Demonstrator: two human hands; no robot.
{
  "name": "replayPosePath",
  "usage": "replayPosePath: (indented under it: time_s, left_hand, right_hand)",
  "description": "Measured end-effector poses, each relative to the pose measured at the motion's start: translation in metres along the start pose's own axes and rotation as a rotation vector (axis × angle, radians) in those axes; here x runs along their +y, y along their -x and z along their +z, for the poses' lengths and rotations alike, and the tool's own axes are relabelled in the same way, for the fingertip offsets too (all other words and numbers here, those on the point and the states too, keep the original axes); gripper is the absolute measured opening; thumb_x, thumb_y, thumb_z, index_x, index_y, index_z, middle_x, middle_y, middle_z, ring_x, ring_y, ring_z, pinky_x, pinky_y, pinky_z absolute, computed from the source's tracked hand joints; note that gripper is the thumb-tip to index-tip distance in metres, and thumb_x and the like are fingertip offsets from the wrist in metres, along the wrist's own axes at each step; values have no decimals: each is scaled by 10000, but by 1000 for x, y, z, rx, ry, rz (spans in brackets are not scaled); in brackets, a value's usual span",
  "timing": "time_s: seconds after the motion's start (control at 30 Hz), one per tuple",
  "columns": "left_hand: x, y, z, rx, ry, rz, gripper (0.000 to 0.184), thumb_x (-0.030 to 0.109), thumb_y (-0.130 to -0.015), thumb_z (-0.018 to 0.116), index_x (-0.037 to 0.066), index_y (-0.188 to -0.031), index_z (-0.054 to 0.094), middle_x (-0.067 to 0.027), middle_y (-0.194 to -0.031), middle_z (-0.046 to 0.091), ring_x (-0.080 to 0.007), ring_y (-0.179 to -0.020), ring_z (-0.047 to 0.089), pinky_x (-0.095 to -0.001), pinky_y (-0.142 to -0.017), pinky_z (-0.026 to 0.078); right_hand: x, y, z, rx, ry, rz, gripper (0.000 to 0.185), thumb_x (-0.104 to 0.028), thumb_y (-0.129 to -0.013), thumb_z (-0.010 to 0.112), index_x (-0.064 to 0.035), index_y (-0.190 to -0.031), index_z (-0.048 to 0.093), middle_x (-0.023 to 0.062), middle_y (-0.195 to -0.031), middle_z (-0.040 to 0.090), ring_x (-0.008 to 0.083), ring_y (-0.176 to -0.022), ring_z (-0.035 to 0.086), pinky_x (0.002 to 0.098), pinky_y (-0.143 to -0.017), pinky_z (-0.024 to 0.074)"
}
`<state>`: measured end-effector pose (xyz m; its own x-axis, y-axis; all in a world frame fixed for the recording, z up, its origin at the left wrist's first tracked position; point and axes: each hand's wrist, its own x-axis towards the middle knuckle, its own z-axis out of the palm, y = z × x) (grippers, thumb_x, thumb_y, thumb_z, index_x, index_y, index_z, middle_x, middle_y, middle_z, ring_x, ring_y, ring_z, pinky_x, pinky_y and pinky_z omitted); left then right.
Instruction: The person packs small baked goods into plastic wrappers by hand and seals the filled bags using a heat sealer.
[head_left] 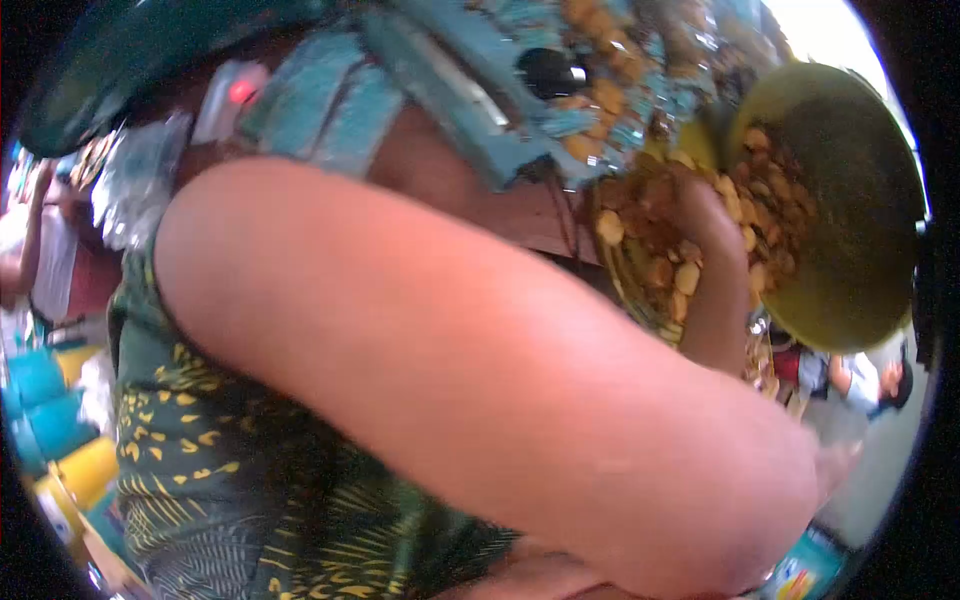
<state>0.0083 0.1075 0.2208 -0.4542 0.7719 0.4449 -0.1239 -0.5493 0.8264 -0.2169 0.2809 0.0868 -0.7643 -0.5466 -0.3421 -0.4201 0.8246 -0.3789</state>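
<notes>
Small rounded brown pieces (772,205) in a round olive-yellow bowl (862,230), bare hand (690,205) beside them, cannot tell if fingers part or close

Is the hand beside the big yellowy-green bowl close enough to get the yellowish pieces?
Probably yes: the hand is down among the yellowish pieces, and nothing seems to block it, though its grip is unclear.

The person wears a dark green top (190,480) printed with yellow flecks and fine yellow lines. One arm (480,370), blurred, is bare.
</notes>
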Motion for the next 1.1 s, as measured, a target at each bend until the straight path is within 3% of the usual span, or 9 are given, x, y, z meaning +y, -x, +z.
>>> replayPosePath:
  time_s: [0.13, 0.2, 0.3, 0.43, 0.57, 0.77, 0.93, 1.03, 1.1]
  left_hand:
    - [1, 18, -5, 69, -50, -15, 513, 271, -927, 609, -11, -1329, 462, -141, -1188, 625, -227, -1131, 583, -340, -954, 462]
    - [2, 31, -8, 123, -110, -6, 490, 255, -916, 626, -10, -1307, 492, -135, -1172, 635, -222, -1117, 593, -344, -943, 470]
    - [13, 61, -14, 311, -280, 6, 457, 230, -900, 652, -8, -1273, 537, -125, -1147, 649, -215, -1096, 608, -350, -927, 483]
    - [13, 119, -40, 877, -794, -97, 414, 198, -879, 686, -5, -1229, 597, -113, -1114, 669, -206, -1067, 628, -358, -906, 500]
    - [-17, 203, -117, 1560, -1498, -410, 373, 240, -896, 665, 37, -1206, 626, -116, -1059, 668, -220, -959, 628, -345, -854, 482]
    - [-66, 279, -167, 1312, -2297, -769, 299, 238, -856, 686, 68, -1101, 664, -163, -1015, 654, -368, -944, 607, -458, -850, 478]
    - [-62, 279, -173, 1384, -2022, -688, 189, 163, -797, 727, 66, -915, 614, -152, -940, 622, -344, -899, 602, -459, -793, 473]
    - [-61, 289, -177, 1419, -1836, -591, 193, 85, -774, 727, 64, -889, 574, -149, -938, 604, -344, -900, 594, -448, -791, 472]
    - [-60, 297, -180, 1412, -1805, -530, 211, 44, -764, 719, 63, -896, 556, -149, -953, 595, -347, -912, 589, -437, -805, 472]
  right_hand:
    - [35, -2, 7, 251, -160, 33, 578, -131, -737, 801, -70, -1258, 558, 197, -1197, 613, 337, -1087, 603, 411, -890, 486]
    - [29, 1, 14, 499, 227, 50, 599, -140, -724, 810, -73, -1263, 555, 194, -1246, 575, 360, -1125, 573, 416, -913, 478]
    - [28, 13, 30, 456, 132, -6, 567, -130, -734, 800, -74, -1249, 570, 169, -1220, 575, 383, -1068, 579, 430, -900, 485]
    - [25, 28, 13, 358, -208, -8, 425, -110, -792, 756, -49, -1186, 610, 157, -1097, 626, 383, -959, 613, 439, -875, 496]
    - [46, 6, -18, 523, 100, 69, 357, -138, -853, 695, -49, -1191, 620, 173, -1018, 655, 351, -939, 638, 449, -852, 503]
    - [83, -57, 1, 397, 623, 172, 341, -227, -873, 673, -108, -1192, 649, 173, -1058, 665, 351, -976, 633, 465, -869, 494]
    - [28, -23, -6, 469, 533, 93, 372, -276, -855, 700, -99, -1178, 655, 162, -1078, 677, 345, -994, 636, 458, -870, 496]
    - [32, -5, 0, 213, 67, 14, 464, -266, -834, 727, -77, -1240, 604, 170, -1106, 676, 324, -1015, 643, 426, -874, 496]
    - [17, 9, 3, 67, 80, 72, 479, -237, -830, 736, -57, -1247, 585, 179, -1119, 674, 310, -1022, 645, 405, -881, 491]
